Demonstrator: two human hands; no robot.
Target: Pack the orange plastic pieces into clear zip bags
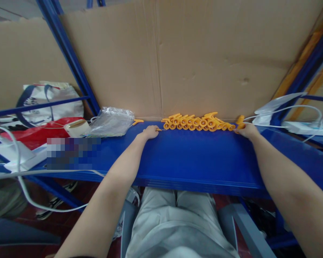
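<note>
A row of yellow plastic pieces with round, cup-like ends (pixel 199 123) lies stacked along the back of the blue table (pixel 193 154). My left hand (pixel 151 132) is at the row's left end, closed, with a thin beaded chain (pixel 163 129) running from its fingertips toward the pieces. At the right end, my right hand (pixel 248 131) has its fingers bent against an upright yellow piece (pixel 240 121); its grip is partly hidden. Another yellow piece (pixel 138 122) lies by itself left of my left hand.
Left on the table are a clear plastic bag (pixel 110 122), a red bag (pixel 48 132) and a white tote bag (pixel 54 100). A cardboard panel (pixel 204 61) stands behind. White cables (pixel 23 193) hang at left; blue frame posts (pixel 67 53) flank the table.
</note>
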